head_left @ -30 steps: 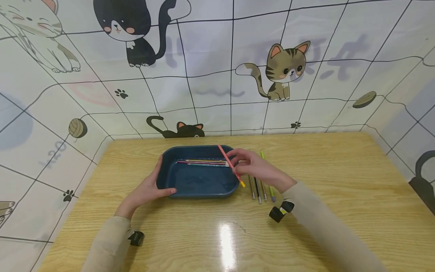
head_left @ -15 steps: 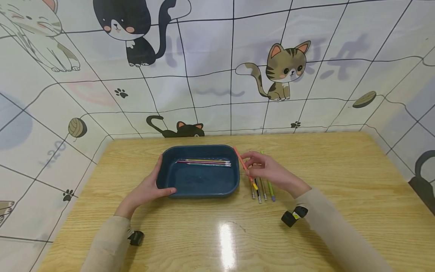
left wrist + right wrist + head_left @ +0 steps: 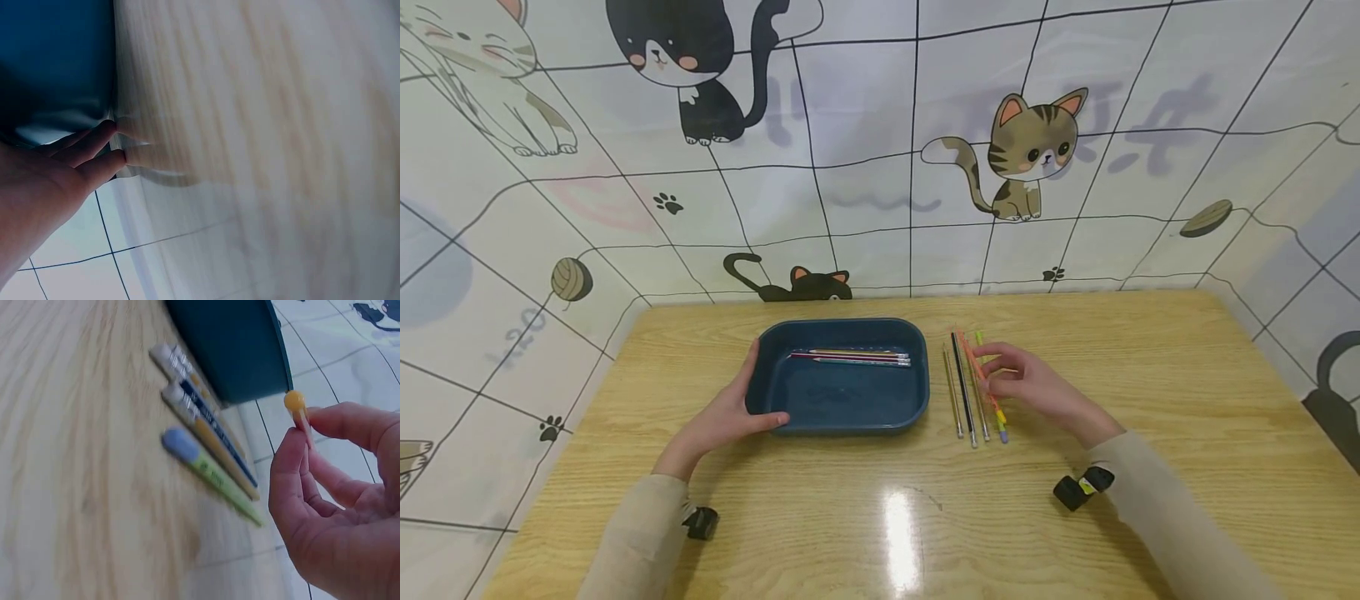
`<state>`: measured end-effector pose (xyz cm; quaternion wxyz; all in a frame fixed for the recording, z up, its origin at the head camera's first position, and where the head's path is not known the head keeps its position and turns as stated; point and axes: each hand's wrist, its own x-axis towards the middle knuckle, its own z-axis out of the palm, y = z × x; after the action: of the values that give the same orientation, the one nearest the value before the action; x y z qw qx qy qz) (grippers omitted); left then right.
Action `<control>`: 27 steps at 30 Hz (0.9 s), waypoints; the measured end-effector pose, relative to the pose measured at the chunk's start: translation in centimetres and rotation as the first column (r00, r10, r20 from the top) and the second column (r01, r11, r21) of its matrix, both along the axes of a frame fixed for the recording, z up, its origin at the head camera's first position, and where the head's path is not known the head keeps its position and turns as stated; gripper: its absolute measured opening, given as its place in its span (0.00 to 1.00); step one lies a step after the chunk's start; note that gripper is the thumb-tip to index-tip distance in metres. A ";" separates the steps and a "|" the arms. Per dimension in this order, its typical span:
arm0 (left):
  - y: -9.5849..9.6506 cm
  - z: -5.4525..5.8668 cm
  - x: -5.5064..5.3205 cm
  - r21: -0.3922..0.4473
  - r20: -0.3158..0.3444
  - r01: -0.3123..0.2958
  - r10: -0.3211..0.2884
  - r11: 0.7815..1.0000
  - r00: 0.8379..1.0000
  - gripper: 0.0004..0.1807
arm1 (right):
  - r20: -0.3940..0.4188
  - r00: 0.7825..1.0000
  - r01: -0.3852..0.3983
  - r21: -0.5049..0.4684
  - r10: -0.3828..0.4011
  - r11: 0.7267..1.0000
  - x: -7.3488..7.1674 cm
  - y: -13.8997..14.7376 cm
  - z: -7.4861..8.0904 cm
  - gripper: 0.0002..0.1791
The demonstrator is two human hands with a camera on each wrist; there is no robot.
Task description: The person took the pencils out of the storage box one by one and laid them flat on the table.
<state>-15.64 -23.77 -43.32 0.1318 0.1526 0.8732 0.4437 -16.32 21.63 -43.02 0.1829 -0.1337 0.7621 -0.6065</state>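
Note:
My left hand [image 3: 733, 412] holds the left end of a dark blue rectangular tray [image 3: 850, 429], thumb at the front rim and fingers along the outer side. Fingers against the tray wall [image 3: 56, 62] show in the left wrist view. Between thumb and fingertips my right hand [image 3: 1030, 383] pinches a pink pencil [image 3: 981, 375] with a yellow end, tilted above the pencils right of the tray. Below it lie a green pencil [image 3: 215, 481], a dark blue pencil [image 3: 963, 387] and gold pencils [image 3: 952, 392], side by side. Inside the tray, several pencils [image 3: 857, 358] lie lengthwise near the back wall.
The wooden table [image 3: 820, 517] ends at a white cat-patterned backdrop [image 3: 865, 167] behind and at both sides. A small black camera [image 3: 1075, 492] is on the right wrist and another black camera [image 3: 702, 523] on the left.
My right hand has moved right with the pink pencil, from over the tray's right rim to above the row of pencils on the table. My left hand and the tray stay in place.

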 end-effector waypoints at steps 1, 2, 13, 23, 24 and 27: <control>0.0 0.0 0.0 0.001 0.003 -0.002 0.002 1.000 1.000 0.66 | -0.002 1.000 0.013 0.003 -0.013 1.000 0.1 0.3 -0.1 0.28; 0.0 0.0 0.0 0.001 0.004 -0.002 0.002 1.000 1.000 0.66 | -0.003 1.000 0.025 0.009 -0.025 1.000 0.2 0.6 -0.1 0.28; 0.0 -0.2 -0.1 0.001 0.006 -0.002 0.002 1.000 1.000 0.66 | 0.007 0.992 0.124 0.130 -0.126 0.984 0.8 2.4 -0.9 0.28; 0.0 -0.3 -0.1 -0.001 0.003 -0.004 0.004 1.000 1.000 0.66 | -0.095 0.985 0.162 0.251 -0.142 0.954 1.0 2.5 -1.1 0.27; 0.0 -0.3 -0.1 -0.002 0.002 -0.004 0.004 1.000 1.000 0.66 | -0.110 0.984 0.164 0.271 -0.139 0.949 1.0 2.4 -1.0 0.26; 0.0 -0.3 -0.1 -0.001 0.001 -0.004 0.004 1.000 1.000 0.66 | -0.121 0.984 0.164 0.305 -0.132 0.938 1.1 2.2 -0.9 0.25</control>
<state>-15.78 -23.75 -43.67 0.1314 0.1506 0.8737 0.4435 -15.25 23.82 -43.95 0.1178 -0.0751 0.8647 -0.4825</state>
